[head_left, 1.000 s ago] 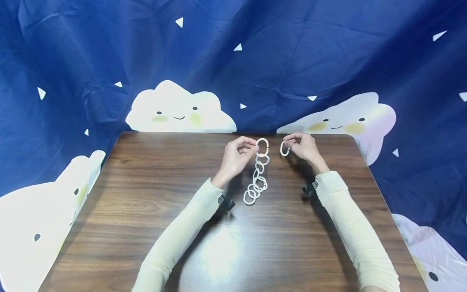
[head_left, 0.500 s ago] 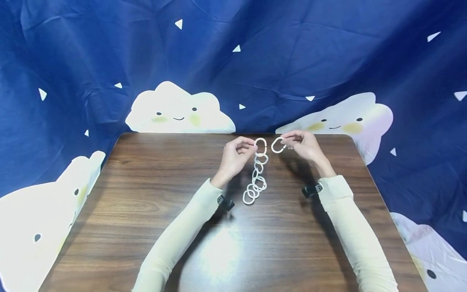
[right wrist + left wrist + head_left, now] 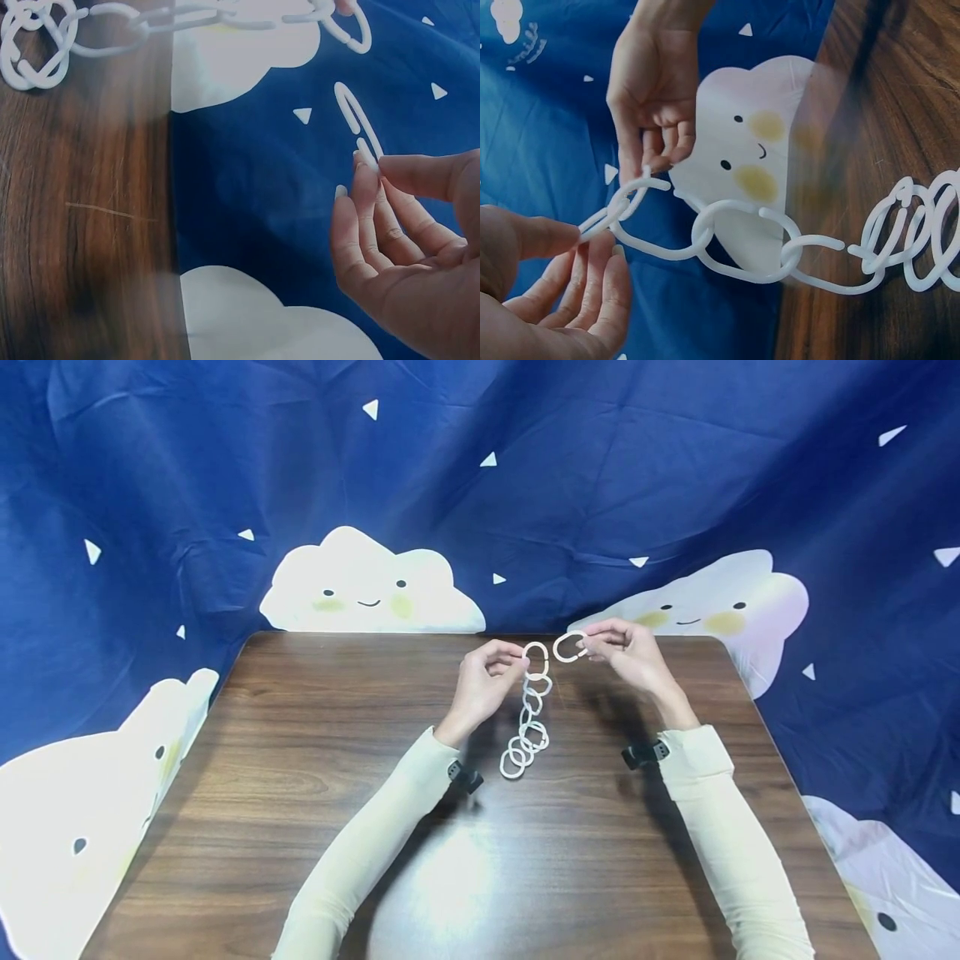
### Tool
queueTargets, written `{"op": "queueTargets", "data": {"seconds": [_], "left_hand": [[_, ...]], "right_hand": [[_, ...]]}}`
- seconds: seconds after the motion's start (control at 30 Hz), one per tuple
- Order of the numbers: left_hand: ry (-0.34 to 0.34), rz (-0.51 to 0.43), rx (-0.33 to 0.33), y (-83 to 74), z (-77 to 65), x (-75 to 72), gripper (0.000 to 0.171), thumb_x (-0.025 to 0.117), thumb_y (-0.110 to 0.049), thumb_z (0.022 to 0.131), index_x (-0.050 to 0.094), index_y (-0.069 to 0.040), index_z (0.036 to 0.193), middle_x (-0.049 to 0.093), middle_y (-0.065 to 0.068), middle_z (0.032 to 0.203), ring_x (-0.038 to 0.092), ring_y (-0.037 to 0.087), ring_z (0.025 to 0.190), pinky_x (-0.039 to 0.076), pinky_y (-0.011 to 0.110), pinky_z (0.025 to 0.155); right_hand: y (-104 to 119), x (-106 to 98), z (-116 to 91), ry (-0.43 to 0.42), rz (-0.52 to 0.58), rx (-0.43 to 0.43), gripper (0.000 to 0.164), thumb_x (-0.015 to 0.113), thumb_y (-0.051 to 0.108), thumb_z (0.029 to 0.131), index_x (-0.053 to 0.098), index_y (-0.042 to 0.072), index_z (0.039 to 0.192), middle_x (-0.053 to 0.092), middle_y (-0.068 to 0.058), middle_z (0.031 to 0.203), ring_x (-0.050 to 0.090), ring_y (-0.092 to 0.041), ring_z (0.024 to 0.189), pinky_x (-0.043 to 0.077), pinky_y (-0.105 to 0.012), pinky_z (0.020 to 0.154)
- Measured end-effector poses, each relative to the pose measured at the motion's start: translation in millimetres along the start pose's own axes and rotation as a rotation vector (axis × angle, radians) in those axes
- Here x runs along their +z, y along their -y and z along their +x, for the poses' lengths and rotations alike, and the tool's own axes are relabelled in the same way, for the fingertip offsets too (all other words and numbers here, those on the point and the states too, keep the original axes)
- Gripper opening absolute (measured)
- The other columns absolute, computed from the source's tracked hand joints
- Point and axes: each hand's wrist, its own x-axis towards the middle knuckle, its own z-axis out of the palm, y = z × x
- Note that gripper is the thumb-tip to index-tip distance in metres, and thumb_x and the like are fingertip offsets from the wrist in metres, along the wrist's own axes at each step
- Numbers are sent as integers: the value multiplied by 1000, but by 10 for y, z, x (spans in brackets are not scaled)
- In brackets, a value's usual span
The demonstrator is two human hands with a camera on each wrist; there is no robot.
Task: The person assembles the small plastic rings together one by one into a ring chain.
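Observation:
Between thumb and fingers, my left hand [image 3: 487, 681] pinches the top link of a white plastic link chain [image 3: 739, 276]. Several oval links hang from it, and the lower ones lie bunched on the table. A single loose white link [image 3: 567, 647] is pinched by my right hand [image 3: 633, 652], just right of the chain's top. In the right wrist view this loose link [image 3: 352, 105] stands edge-on above the fingertips, with a small gap in its side. It is apart from the chain [image 3: 112, 49] there.
Both hands are over the far part of a brown wood-grain table [image 3: 300, 760]. A blue curtain [image 3: 525, 510] with white clouds hangs directly behind its far edge. Dark wrist cameras [image 3: 467, 777] sit under both forearms.
My right hand has turned the loose link from upright to slanting and brought it left and up, closer to the chain's top link. The left hand and chain stay nearly still.

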Motion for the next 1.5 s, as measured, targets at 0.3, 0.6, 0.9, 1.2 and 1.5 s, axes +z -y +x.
{"op": "queueTargets", "data": {"seconds": [0.3, 0.6, 0.9, 1.2, 1.5], "left_hand": [[-2, -1, -3, -8, -2, 6, 19, 74, -8, 95, 72, 4, 110, 77, 25, 100, 78, 34, 85, 52, 13, 63], [3, 0, -11, -14, -17, 30, 17, 73, -6, 95, 71, 3, 110, 77, 25, 101, 76, 45, 89, 48, 12, 59], [2, 13, -20, -8, -19, 63, 18, 73, -8, 95, 71, 2, 110, 77, 24, 101, 77, 39, 86, 49, 13, 59], [2, 5, -7, 12, -24, 66, 20, 73, -7, 95, 71, 5, 111, 77, 24, 100, 77, 21, 79, 48, 14, 58], [22, -19, -7, 11, -32, 73, 21, 72, -6, 96, 69, 7, 113, 76, 27, 101, 76, 46, 89, 46, 13, 55]], "right_hand": [[78, 42, -45, 17, 62, -40, 31, 70, 5, 98, 61, -14, 121, 80, 12, 89, 76, -2, 80, 64, -18, 78], [71, 129, -70, 40, 75, -62, 28, 69, 4, 98, 61, -13, 120, 79, 13, 89, 74, -1, 78, 64, -22, 78], [65, 159, -71, 46, 113, -65, 22, 70, 3, 98, 65, -6, 117, 80, 9, 92, 74, -2, 78, 64, -21, 77], [61, 217, -81, 53, 130, -45, 25, 71, 3, 97, 63, -9, 118, 79, 9, 91, 75, -3, 78, 65, -23, 79], [33, 262, -82, 64, 167, -21, 28, 72, 5, 97, 63, -9, 120, 80, 4, 95, 76, -6, 83, 64, -22, 79]]}}
